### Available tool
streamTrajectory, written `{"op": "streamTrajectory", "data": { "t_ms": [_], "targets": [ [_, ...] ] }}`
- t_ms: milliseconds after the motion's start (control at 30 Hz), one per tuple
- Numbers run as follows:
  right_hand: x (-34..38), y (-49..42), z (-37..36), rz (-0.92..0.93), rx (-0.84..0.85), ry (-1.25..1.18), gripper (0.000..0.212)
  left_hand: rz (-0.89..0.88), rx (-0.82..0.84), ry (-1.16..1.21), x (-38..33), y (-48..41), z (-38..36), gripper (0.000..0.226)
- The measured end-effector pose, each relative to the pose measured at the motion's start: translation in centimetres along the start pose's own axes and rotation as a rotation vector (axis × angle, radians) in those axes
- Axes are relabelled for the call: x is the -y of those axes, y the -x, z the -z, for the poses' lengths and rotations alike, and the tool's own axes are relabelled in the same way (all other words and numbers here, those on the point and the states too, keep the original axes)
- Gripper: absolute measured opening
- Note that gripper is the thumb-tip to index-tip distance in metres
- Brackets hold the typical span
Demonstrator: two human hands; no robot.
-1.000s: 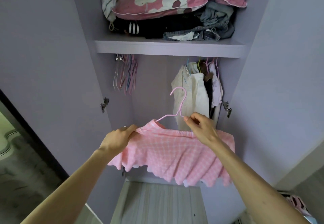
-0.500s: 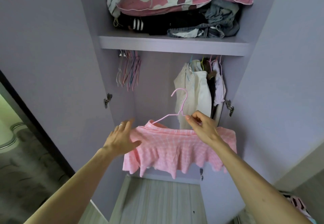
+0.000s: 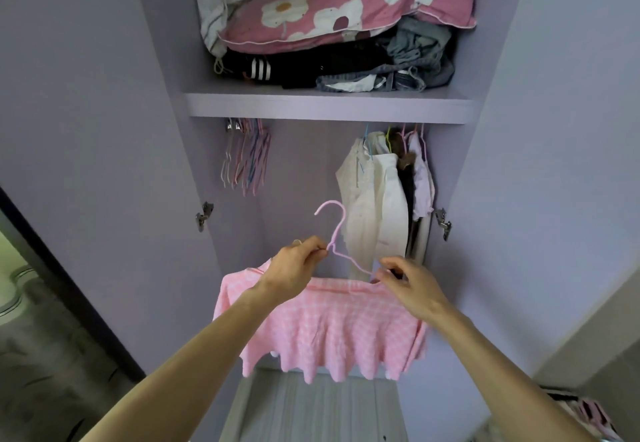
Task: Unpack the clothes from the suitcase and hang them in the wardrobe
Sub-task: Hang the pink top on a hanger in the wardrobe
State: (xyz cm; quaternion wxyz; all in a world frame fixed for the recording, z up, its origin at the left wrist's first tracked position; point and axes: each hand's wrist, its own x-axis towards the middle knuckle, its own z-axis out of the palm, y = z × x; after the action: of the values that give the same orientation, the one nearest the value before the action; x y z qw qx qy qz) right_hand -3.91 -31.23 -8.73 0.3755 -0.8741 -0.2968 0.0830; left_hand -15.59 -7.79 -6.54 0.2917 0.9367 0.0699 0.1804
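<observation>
Pink checked garment (image 3: 332, 324) hangs on a pink hanger (image 3: 335, 233), held in front of the open wardrobe (image 3: 502, 199), below the shelf (image 3: 329, 107), not yet on the rail. I see left hand (image 3: 294, 268) pinching the hanger's neck and right hand (image 3: 412, 285) pinching its right arm at the garment's top edge. Hung clothes (image 3: 381, 199) behind, right side.

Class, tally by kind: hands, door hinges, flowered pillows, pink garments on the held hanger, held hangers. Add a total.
Hands: 2, left hand and right hand
Door hinges: 2, left hinge and right hinge
Flowered pillow: 1
Pink garment: 1
Pink hanger: 1
Total: 7
</observation>
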Motion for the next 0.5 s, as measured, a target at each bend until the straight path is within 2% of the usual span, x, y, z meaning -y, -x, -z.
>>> {"op": "streamTrajectory", "data": {
  "t_ms": [100,233,300,500],
  "targets": [
    [-1.6,0.6,1.3,-0.071,0.117,0.234,0.024,0.037,-0.025,0.014,0.8,-0.3,0.0,0.014],
    [-1.1,0.3,1.7,0.064,0.122,0.311,0.020,0.060,-0.026,-0.013,0.8,-1.7,0.4,0.015],
    [0.1,-0.2,1.8,0.115,0.091,0.285,0.022,0.053,-0.040,-0.017,0.7,-2.9,0.9,0.016],
    [2.8,-1.9,0.9,-0.033,0.183,0.134,0.030,0.039,-0.031,-0.042,1.7,-6.7,3.0,0.020]
  ]
}}
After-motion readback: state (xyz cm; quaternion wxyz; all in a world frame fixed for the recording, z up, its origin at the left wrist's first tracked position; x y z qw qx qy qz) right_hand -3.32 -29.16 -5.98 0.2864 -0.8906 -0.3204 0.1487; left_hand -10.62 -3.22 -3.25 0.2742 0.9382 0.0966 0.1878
